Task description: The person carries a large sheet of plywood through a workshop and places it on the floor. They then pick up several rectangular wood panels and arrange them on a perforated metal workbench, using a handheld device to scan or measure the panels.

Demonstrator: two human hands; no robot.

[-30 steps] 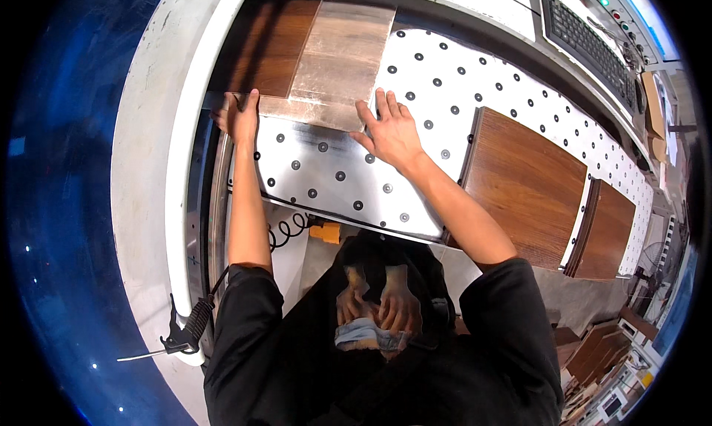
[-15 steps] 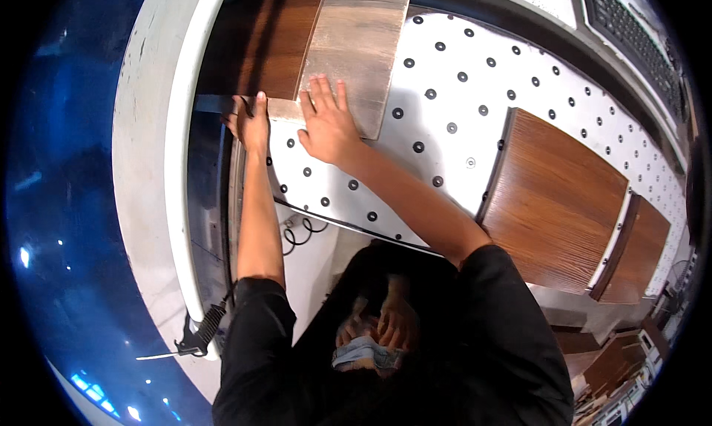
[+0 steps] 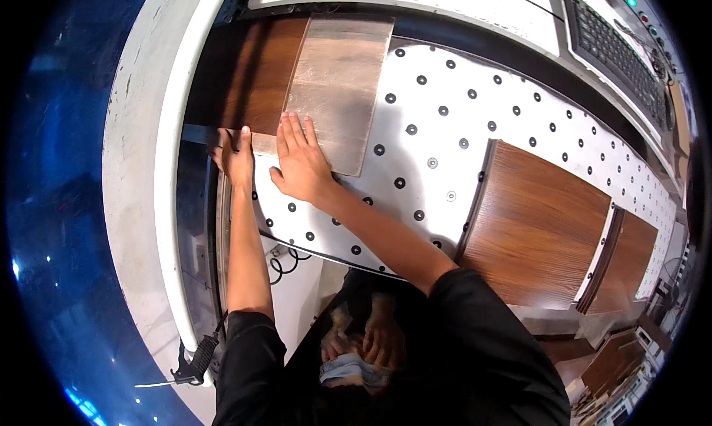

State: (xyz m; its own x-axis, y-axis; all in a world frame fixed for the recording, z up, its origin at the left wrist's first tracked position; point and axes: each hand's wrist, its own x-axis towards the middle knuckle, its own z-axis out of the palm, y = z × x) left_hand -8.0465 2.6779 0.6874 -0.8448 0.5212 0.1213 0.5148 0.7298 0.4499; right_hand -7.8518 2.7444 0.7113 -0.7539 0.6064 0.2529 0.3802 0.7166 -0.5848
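A dark brown wood-grain board (image 3: 267, 70) lies at the far left of the white table. A paler, greyish-brown board (image 3: 337, 92) rests on it, overlapping its right part and slanting toward me. My left hand (image 3: 236, 159) is at the dark board's near edge, thumb and fingers spread apart against it. Flat on the near left part of the pale board is my right hand (image 3: 304, 163), its fingers stretched forward and its thumb out to the side. Neither hand is wrapped around anything. The boards' far ends pass partly into shadow.
The white tabletop (image 3: 400, 140) is dotted with black round studs. Two more brown boards, one larger (image 3: 541, 226) and one narrower (image 3: 627, 263), lie at the right. A white curved rail (image 3: 169, 174) and an air gun (image 3: 196, 363) are at left; a keyboard (image 3: 615, 63) sits far right.
The whole view has shifted, so the table and boards appear lower and slightly further left. Both hands keep about the same places on the boards.
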